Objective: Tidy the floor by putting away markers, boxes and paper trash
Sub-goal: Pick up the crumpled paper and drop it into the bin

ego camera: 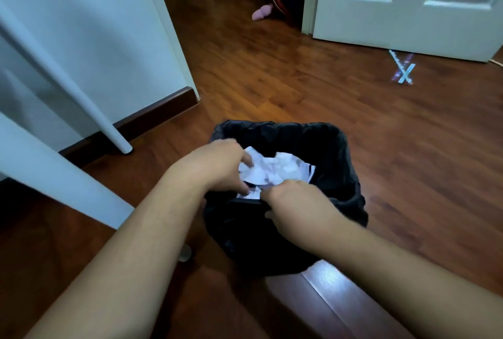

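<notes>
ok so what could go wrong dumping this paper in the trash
1. The crumpled paper, gripped by the left hand and right hand, sits at the near rim of the black bag; loose scraps may fall onto the floor.
2. The bag drapes loosely, so pushing down could drag its rim in.
3. The markers by the door might get overlooked.

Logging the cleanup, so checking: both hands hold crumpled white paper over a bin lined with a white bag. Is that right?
No: the head view shows the bin bag is black, not white. The left hand and right hand do hold crumpled white paper over it.
</notes>
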`<state>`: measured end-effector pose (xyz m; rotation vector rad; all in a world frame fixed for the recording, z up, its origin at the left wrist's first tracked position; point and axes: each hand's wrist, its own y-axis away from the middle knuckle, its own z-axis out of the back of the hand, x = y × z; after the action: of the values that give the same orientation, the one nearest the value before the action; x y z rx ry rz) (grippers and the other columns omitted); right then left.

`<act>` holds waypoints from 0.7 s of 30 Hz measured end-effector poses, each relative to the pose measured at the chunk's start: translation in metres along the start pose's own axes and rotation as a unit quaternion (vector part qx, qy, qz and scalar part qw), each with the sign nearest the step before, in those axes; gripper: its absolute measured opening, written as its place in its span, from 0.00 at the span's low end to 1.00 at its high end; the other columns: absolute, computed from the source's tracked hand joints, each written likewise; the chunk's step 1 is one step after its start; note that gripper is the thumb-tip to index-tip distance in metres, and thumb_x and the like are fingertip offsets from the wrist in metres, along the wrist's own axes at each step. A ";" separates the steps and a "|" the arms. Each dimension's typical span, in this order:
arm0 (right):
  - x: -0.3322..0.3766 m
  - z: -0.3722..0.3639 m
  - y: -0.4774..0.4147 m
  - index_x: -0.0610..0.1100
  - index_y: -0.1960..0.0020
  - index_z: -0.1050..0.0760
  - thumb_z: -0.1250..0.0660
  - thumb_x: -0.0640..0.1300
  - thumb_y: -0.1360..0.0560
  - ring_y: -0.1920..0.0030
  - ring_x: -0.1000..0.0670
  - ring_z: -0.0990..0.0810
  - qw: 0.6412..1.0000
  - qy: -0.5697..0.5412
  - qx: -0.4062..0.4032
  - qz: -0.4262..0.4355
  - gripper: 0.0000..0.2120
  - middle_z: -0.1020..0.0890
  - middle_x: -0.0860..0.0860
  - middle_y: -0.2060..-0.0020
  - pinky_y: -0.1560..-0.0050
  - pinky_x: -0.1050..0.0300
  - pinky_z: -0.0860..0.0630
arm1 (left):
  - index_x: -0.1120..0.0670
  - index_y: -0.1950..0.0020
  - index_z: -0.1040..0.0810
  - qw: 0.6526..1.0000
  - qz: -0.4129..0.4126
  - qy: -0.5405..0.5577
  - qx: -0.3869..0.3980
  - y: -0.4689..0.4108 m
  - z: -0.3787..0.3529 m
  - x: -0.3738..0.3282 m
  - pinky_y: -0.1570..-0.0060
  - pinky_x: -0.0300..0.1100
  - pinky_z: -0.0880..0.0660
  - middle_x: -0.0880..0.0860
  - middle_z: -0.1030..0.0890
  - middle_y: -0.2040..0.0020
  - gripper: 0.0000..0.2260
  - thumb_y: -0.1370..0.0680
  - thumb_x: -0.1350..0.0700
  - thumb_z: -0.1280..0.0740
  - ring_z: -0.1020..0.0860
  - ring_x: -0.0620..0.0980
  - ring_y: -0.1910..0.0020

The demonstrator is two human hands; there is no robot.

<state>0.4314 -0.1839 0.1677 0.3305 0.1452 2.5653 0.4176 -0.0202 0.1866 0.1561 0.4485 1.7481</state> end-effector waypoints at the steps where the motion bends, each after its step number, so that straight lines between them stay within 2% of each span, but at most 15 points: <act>1: -0.005 0.011 0.001 0.45 0.44 0.24 0.33 0.50 0.26 0.48 0.43 0.20 0.999 -0.035 0.015 -0.001 0.14 0.19 0.45 0.49 0.54 0.54 0.26 | 0.44 0.39 0.21 0.997 -0.004 0.039 -0.065 0.003 0.003 0.002 0.43 0.47 0.27 0.49 0.25 0.44 0.20 0.31 0.46 0.27 0.26 0.50 0.42; 2: -0.011 0.026 0.002 0.45 0.46 0.22 0.31 0.56 0.29 0.50 0.46 0.19 0.997 -0.080 0.012 -0.008 0.17 0.17 0.47 0.51 0.52 0.55 0.24 | 0.44 0.41 0.21 0.984 0.002 0.083 -0.156 0.006 0.007 0.003 0.42 0.47 0.27 0.50 0.26 0.43 0.18 0.30 0.47 0.28 0.26 0.51 0.42; 3: -0.018 0.043 0.003 0.46 0.50 0.20 0.31 0.60 0.31 0.53 0.48 0.18 0.992 -0.122 -0.024 -0.027 0.19 0.16 0.49 0.55 0.52 0.55 0.22 | 0.44 0.41 0.22 0.965 0.027 0.111 -0.235 0.008 0.011 0.004 0.43 0.47 0.27 0.50 0.26 0.43 0.17 0.29 0.47 0.29 0.26 0.52 0.41; 4: -0.029 0.057 0.002 0.47 0.52 0.20 0.32 0.63 0.31 0.56 0.49 0.18 0.983 -0.149 -0.088 -0.067 0.20 0.16 0.50 0.58 0.53 0.55 0.22 | 0.45 0.40 0.25 0.953 0.073 0.123 -0.269 0.009 0.012 0.007 0.44 0.47 0.27 0.51 0.27 0.41 0.19 0.29 0.46 0.30 0.27 0.53 0.40; 5: -0.044 0.065 0.000 0.47 0.53 0.20 0.34 0.65 0.31 0.56 0.47 0.18 0.968 -0.148 -0.160 -0.127 0.21 0.16 0.49 0.58 0.53 0.54 0.22 | 0.46 0.36 0.30 0.952 0.133 0.127 -0.244 0.009 0.012 0.010 0.44 0.48 0.28 0.52 0.28 0.39 0.24 0.29 0.42 0.30 0.27 0.56 0.38; 6: -0.061 0.068 -0.002 0.46 0.51 0.22 0.37 0.66 0.29 0.53 0.43 0.19 0.952 -0.111 -0.204 -0.200 0.24 0.18 0.46 0.56 0.53 0.52 0.23 | 0.49 0.33 0.34 0.958 0.187 0.130 -0.173 0.008 0.008 0.012 0.44 0.49 0.28 0.54 0.28 0.36 0.30 0.30 0.39 0.30 0.27 0.58 0.37; 7: -0.077 0.064 -0.004 0.43 0.48 0.24 0.39 0.67 0.29 0.52 0.39 0.21 0.938 -0.063 -0.196 -0.278 0.27 0.19 0.43 0.54 0.54 0.50 0.25 | 0.52 0.31 0.37 0.960 0.223 0.139 -0.101 0.006 0.001 0.012 0.44 0.50 0.27 0.57 0.28 0.35 0.34 0.30 0.37 0.31 0.26 0.60 0.37; 8: -0.088 0.056 -0.006 0.39 0.47 0.26 0.40 0.67 0.29 0.52 0.38 0.21 0.930 -0.043 -0.145 -0.336 0.31 0.21 0.40 0.54 0.56 0.50 0.27 | 0.55 0.31 0.38 0.957 0.243 0.149 -0.053 0.003 -0.007 0.012 0.44 0.50 0.27 0.59 0.27 0.35 0.34 0.29 0.39 0.31 0.26 0.61 0.38; 9: -0.096 0.042 -0.009 0.37 0.48 0.26 0.39 0.67 0.29 0.54 0.38 0.21 0.926 -0.055 -0.083 -0.364 0.31 0.20 0.38 0.55 0.58 0.52 0.27 | 0.58 0.32 0.38 0.955 0.252 0.151 -0.043 -0.001 -0.016 0.012 0.45 0.50 0.27 0.60 0.26 0.36 0.31 0.27 0.44 0.31 0.25 0.62 0.39; 11: -0.103 0.014 -0.014 0.36 0.48 0.27 0.35 0.56 0.28 0.52 0.37 0.20 0.928 -0.113 -0.023 -0.355 0.22 0.19 0.37 0.51 0.58 0.54 0.28 | 0.60 0.36 0.35 0.956 0.247 0.133 -0.082 -0.008 -0.028 0.012 0.47 0.51 0.28 0.63 0.25 0.38 0.20 0.24 0.55 0.34 0.25 0.64 0.41; 13: -0.102 -0.002 -0.019 0.34 0.47 0.32 0.37 0.42 0.28 0.48 0.35 0.21 0.925 -0.138 -0.036 -0.351 0.14 0.21 0.35 0.47 0.59 0.53 0.30 | 0.60 0.38 0.34 0.957 0.238 0.125 -0.110 -0.012 -0.033 0.013 0.47 0.51 0.28 0.64 0.24 0.40 0.16 0.24 0.60 0.36 0.25 0.65 0.41; 14: -0.100 -0.002 -0.021 0.33 0.46 0.33 0.38 0.39 0.28 0.49 0.34 0.22 0.925 -0.138 -0.044 -0.351 0.13 0.22 0.34 0.47 0.60 0.52 0.31 | 0.60 0.38 0.33 0.957 0.235 0.130 -0.112 -0.012 -0.033 0.013 0.48 0.51 0.28 0.64 0.24 0.40 0.15 0.23 0.60 0.36 0.25 0.65 0.41; 17: -0.094 0.019 -0.019 0.33 0.43 0.32 0.39 0.38 0.27 0.49 0.34 0.22 0.922 -0.146 -0.037 -0.357 0.14 0.22 0.34 0.47 0.60 0.52 0.32 | 0.60 0.38 0.33 0.955 0.240 0.141 -0.102 0.003 -0.013 0.009 0.50 0.51 0.28 0.64 0.24 0.42 0.14 0.23 0.61 0.37 0.24 0.65 0.43; 21: -0.076 0.080 0.005 0.34 0.42 0.33 0.39 0.37 0.27 0.46 0.33 0.23 0.919 -0.147 -0.027 -0.365 0.14 0.23 0.34 0.46 0.58 0.51 0.32 | 0.59 0.38 0.34 0.948 0.258 0.168 -0.085 0.045 0.037 -0.009 0.48 0.52 0.27 0.64 0.23 0.42 0.14 0.23 0.60 0.38 0.24 0.65 0.43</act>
<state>0.5122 -0.2259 0.2297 0.5218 0.0661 1.7544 0.3914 -0.0287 0.2389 -0.1697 0.5304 2.3349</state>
